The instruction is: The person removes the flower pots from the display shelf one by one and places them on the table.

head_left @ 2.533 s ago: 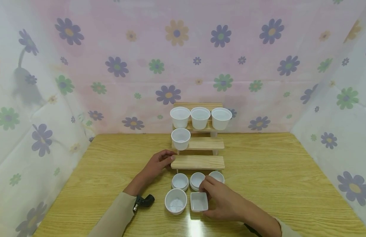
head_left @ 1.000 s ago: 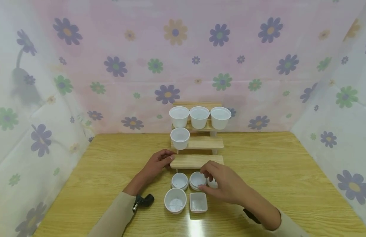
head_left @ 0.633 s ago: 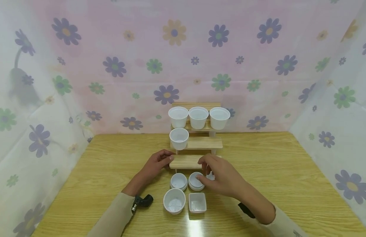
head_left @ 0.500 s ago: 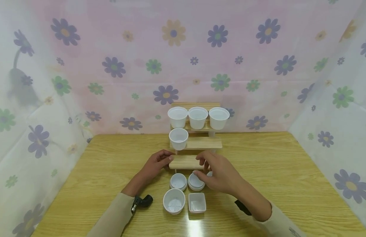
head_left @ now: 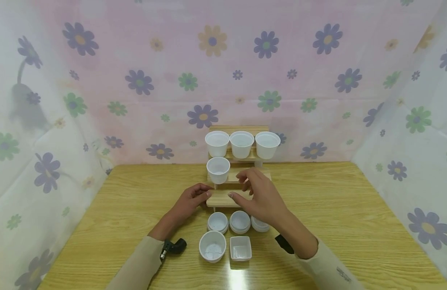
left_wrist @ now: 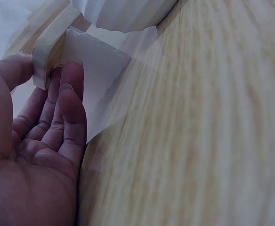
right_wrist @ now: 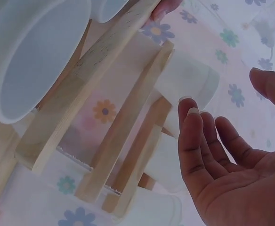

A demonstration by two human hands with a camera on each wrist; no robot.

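Centre of frame: left hand (head_left: 188, 200) clamped on end of wooden stand (head_left: 223, 198); right hand (head_left: 262, 196) over it, grip apart, near white cup (head_left: 218, 170).

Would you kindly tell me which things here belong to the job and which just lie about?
Likely part of the job:
wooden stand, gripped by the left hand
right hand over it
four white cups on it
three round pots, larger bowl and square dish in front

Likely just surroundings:
wooden table
flowered cloth

Flower-print booth (head_left: 230, 94) around wooden table (head_left: 317, 201)
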